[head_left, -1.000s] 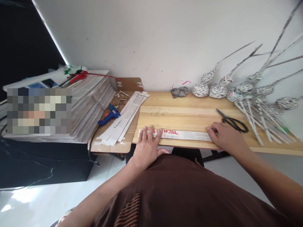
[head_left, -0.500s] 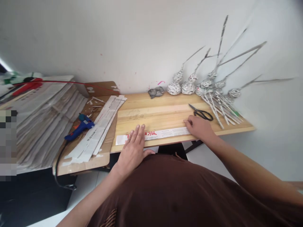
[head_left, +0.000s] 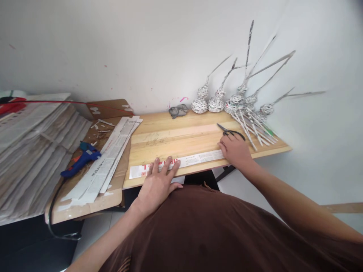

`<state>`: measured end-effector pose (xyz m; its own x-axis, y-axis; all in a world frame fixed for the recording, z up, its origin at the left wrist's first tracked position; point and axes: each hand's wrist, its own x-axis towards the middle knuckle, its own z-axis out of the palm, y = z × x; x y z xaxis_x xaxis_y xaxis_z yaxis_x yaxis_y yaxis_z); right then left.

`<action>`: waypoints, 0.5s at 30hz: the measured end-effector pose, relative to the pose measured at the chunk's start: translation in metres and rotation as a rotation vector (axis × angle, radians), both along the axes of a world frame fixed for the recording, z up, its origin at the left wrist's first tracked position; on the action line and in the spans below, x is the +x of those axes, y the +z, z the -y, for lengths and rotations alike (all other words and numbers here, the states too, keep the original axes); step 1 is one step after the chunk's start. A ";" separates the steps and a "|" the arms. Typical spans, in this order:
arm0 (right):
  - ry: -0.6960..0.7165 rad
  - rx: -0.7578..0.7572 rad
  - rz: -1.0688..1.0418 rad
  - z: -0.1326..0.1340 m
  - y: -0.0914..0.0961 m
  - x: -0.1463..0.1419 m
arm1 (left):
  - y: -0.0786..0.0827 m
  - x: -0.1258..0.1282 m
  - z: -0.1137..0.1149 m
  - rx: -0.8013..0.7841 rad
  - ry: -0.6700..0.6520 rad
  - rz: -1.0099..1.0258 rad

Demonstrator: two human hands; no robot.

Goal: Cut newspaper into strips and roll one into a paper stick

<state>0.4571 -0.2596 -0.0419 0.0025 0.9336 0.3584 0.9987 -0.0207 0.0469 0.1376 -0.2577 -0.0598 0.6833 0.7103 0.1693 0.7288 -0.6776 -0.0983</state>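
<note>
A long newspaper strip with red characters lies along the front edge of the wooden table. My left hand rests on its left part, fingers spread flat and thumb out toward my body. At the strip's right end, my right hand is closed, with thumb and curled fingers pinching the paper; the exact fingertip contact is partly hidden. Just behind that hand lie black-handled scissors, blades pointing to the back left.
Gourd-shaped woven paper pieces with long stems stand by the wall, near rolled paper sticks. A grey lump sits at the back. Leftward are cut newspaper strips, a blue glue gun with its cable, and a newspaper stack.
My view has swung slightly right. The fingers of my left hand are spread wider and sit a little further along the strip. My right hand stays at its right end.
</note>
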 end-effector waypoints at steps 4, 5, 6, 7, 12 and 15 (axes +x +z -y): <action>0.369 -0.046 -0.280 0.004 -0.002 -0.030 | 0.001 0.000 0.000 0.006 -0.007 0.010; 0.432 -0.060 -0.331 0.003 -0.004 -0.042 | 0.000 0.000 -0.001 0.013 -0.010 0.024; 0.474 -0.068 -0.359 0.002 -0.005 -0.053 | -0.001 -0.002 -0.001 0.019 -0.015 0.046; 0.507 -0.078 -0.380 0.001 -0.006 -0.064 | -0.002 -0.004 -0.002 0.025 -0.018 0.078; 0.561 -0.079 -0.446 -0.001 -0.012 -0.095 | -0.001 -0.018 -0.011 -0.032 -0.016 0.338; 0.562 -0.069 -0.475 0.001 -0.013 -0.097 | 0.002 -0.021 -0.018 -0.112 0.036 0.464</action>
<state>0.3597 -0.2604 -0.0553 -0.3429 0.8599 0.3782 0.7707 0.4877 -0.4101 0.1162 -0.2402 -0.0577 0.5283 0.7635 0.3714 0.7018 -0.6389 0.3152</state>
